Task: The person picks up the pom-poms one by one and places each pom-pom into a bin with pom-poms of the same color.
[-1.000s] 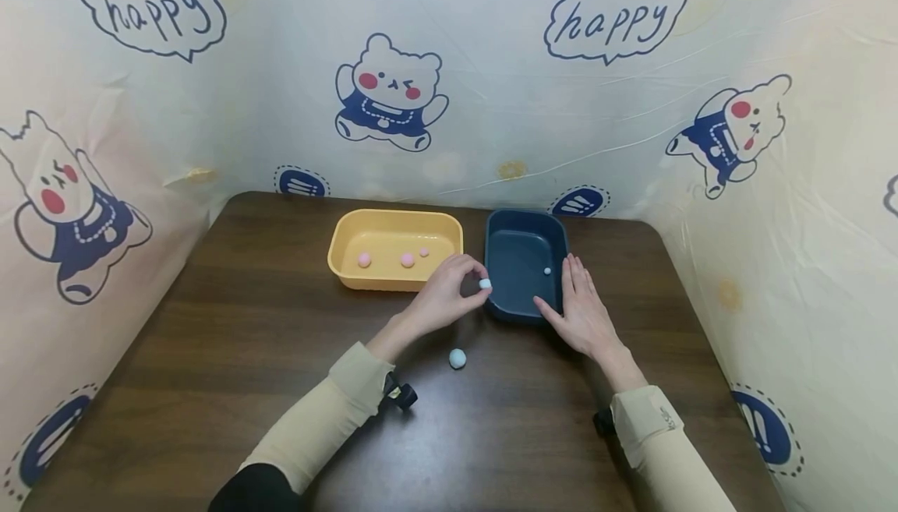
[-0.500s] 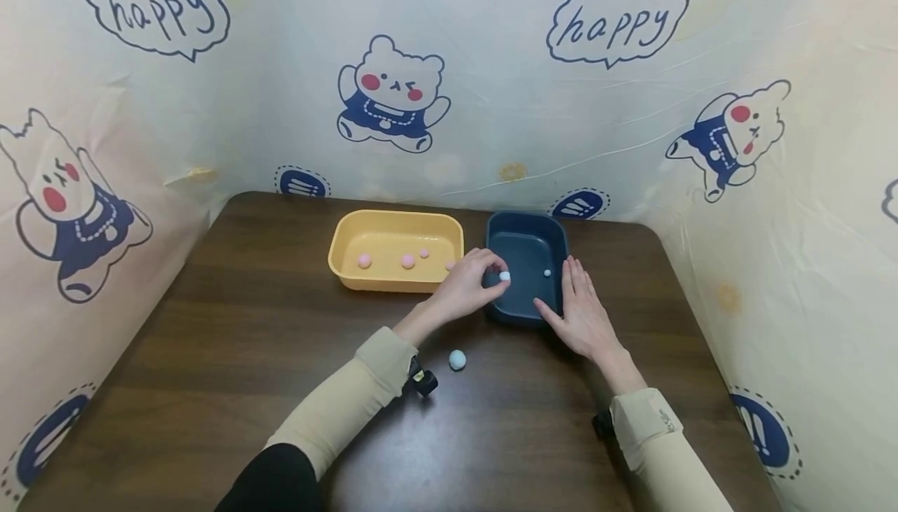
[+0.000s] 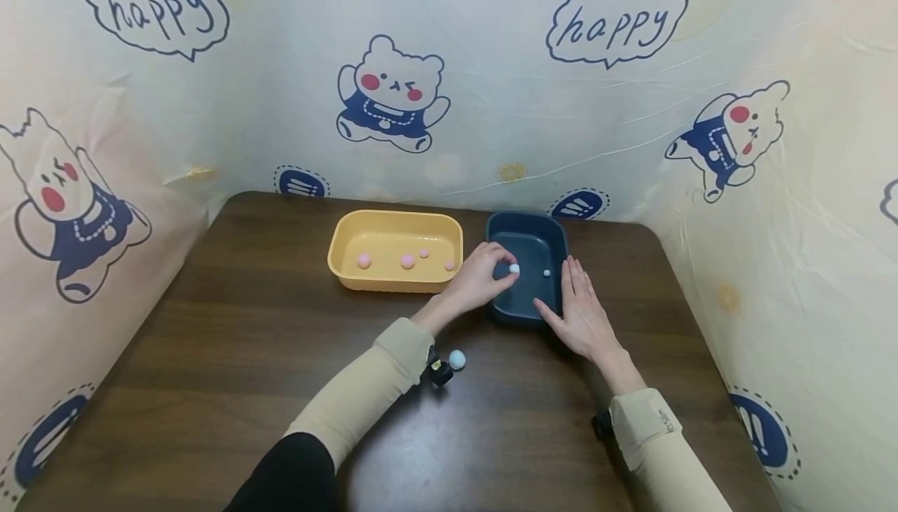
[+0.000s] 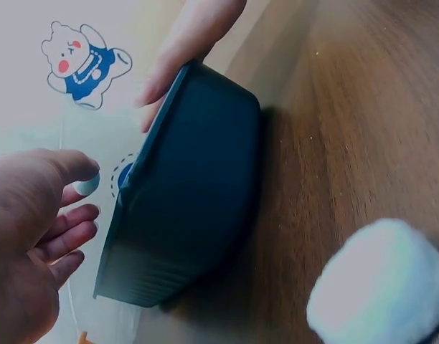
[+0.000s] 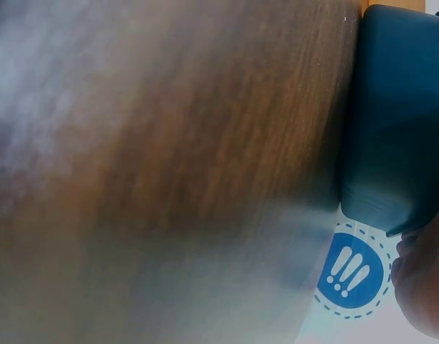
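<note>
My left hand point(image 3: 480, 277) pinches a small pale blue ball point(image 3: 514, 269) between thumb and index finger, over the left part of the dark blue tray point(image 3: 528, 220). The left wrist view shows the same ball point(image 4: 87, 184) at the fingertips, with the other fingers loosely bent. Inside the tray lies a smaller pale blue ball point(image 3: 547, 273). My right hand point(image 3: 584, 313) rests along the tray's right side, fingers straight and thumb at the near rim. A larger light blue ball point(image 3: 457, 360) sits on the table below my left wrist, big in the left wrist view.
Left of the blue tray stands a yellow tray point(image 3: 393, 217) holding several pink balls point(image 3: 408, 261). Both stand near the back of the brown wooden table point(image 3: 231, 340). A printed curtain point(image 3: 477, 91) surrounds the table at the back and sides.
My left hand has moved right with the pinched ball, from the blue tray's left rim to over its inside. Another pink ball now shows in the yellow tray. My right hand stays put.
</note>
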Demonstrator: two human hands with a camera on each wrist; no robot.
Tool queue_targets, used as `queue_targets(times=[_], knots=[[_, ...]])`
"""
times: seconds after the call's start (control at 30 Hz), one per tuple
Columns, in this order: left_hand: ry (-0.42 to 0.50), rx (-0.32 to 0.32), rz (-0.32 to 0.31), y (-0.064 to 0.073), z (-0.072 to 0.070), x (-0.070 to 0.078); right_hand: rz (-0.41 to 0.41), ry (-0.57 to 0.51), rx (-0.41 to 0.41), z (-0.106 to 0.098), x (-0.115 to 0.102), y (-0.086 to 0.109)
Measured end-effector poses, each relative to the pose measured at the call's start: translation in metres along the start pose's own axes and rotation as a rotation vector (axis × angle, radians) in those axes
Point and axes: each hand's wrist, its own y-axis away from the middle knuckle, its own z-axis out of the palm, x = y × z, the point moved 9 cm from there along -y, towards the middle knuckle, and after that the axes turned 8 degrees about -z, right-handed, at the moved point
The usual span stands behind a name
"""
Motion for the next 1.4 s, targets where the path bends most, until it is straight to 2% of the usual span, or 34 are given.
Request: queue_targets(times=[0.17, 0.43, 0.73, 0.97, 1.23, 1.4], knots=[[0.001, -0.004, -0.006, -0.006, 0.004, 0.003, 0.006, -0.013, -0.01, 0.001, 0.001, 0.0], [-0.045, 0.002, -0.007, -0.013, 0.009, 0.006, -0.002, -0.025, -0.013, 0.002, 0.0, 0.001], [-0.039, 0.012, -0.009, -0.012, 0.009, 0.005, -0.004, -0.027, -0.004, 0.002, 0.0, 0.001], [0.018, 0.034, 0.025, 0.004, 0.002, 0.004, 0.002, -0.03, -0.007, 0.002, 0.0, 0.001], [0.058, 0.075, 0.063, 0.031, -0.015, 0.002, 0.008, -0.025, -0.006, -0.001, -0.001, 0.0], [0.056, 0.063, 0.05, 0.047, -0.022, -0.003, 0.013, -0.021, -0.007, 0.0, 0.0, 0.001]])
